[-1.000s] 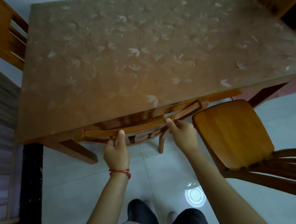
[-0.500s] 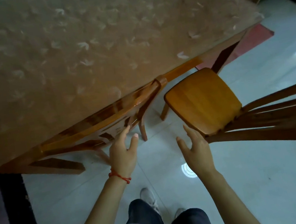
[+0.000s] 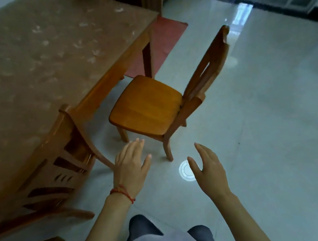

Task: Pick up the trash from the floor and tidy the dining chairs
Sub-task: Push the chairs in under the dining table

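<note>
I was at the chair-tidying step. My left hand (image 3: 131, 166) and right hand (image 3: 209, 167) both hovered spread wide, holding nothing. One chair (image 3: 64, 155) sat tucked against the bench (image 3: 31, 57); the second chair (image 3: 150, 109) stood apart on the floor (image 3: 269, 134), angled outward. Next move, in my judgement: grip its backrest and slide it under. My shirt print read, inverted and cut off, "MERC".

Tabletop (image 3: 21, 58) on the left, one chair (image 3: 63, 165) tucked under it, another chair (image 3: 148, 109) standing out right of its corner.
</note>
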Demonstrator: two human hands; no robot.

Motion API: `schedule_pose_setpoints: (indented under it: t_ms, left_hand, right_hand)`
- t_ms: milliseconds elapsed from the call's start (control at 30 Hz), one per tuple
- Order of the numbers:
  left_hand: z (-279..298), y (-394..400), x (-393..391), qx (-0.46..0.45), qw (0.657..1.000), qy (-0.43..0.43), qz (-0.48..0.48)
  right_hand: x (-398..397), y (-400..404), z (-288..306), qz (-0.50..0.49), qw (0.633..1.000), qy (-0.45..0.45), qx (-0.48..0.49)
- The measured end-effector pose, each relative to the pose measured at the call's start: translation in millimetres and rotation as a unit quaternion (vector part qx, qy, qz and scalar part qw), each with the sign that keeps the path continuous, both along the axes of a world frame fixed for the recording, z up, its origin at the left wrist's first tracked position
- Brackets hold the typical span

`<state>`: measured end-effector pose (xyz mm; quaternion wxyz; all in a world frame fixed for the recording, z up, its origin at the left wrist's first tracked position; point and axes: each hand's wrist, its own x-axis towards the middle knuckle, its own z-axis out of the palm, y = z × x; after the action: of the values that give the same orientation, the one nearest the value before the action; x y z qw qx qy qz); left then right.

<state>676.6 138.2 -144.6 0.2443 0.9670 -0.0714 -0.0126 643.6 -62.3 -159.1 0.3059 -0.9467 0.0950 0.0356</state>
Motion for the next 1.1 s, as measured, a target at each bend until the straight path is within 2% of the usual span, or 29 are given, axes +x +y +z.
schedule_pose_setpoints:
  t_ms: [400, 633, 867, 1100]
  left_hand:
    - [-1.9, -171.7, -45.2, 0.042, 0.988, -0.004, -0.151]
    - [-5.5, -255.8, -57.1, 0.066, 0.972, -0.008, -0.225]
    - [-13.5, -318.4, -16.2, 0.084, 0.96, -0.012, -0.265]
    - [-24.4, -390.7, 69.1, 0.093, 0.958, 0.001, -0.271]
  right_hand:
    - [-106.8, -166.8, -7.1, -0.127, 0.989, -0.047, -0.064]
    - [-144.4, -244.9, -4.0, -0.16, 0.98, -0.02, -0.119]
    - [-122.8, -306.3, -7.4, -0.189, 0.972, -0.014, -0.137]
    - [-46.6, -376.9, -16.8, -0.197, 0.972, 0.007, -0.13]
